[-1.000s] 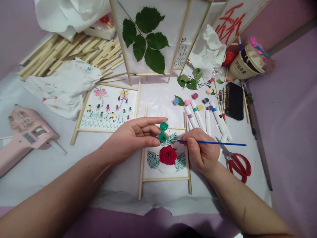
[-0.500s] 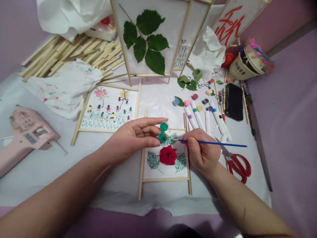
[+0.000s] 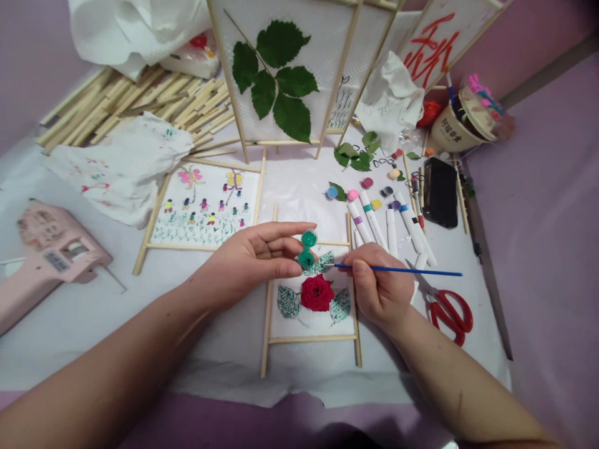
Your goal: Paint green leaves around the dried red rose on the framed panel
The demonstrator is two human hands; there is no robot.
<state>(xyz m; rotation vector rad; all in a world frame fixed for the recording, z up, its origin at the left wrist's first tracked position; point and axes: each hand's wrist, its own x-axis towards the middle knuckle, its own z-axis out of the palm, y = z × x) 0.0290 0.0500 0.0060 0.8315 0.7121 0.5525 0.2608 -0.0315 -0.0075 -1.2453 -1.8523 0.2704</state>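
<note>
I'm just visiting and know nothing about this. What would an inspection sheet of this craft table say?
Surface: white paper sheet, wrinkled along its front edge.
Job's things: green paint pots, blue-handled paintbrush, wood-framed panel with a red rose.
Clutter: wooden sticks, paint-stained cloth, white colour-banded pens, red-handled scissors, pink glue gun.
Hands: left hand pinches the pots between thumb and fingers; right hand holds the brush over the panel.
Cables: nothing seen.
Surroundings: purple backdrop; leaf panel standing behind.

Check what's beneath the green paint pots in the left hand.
A painted leaf on the framed paper shows; the pots and fingers hide what's directly underneath.
</note>
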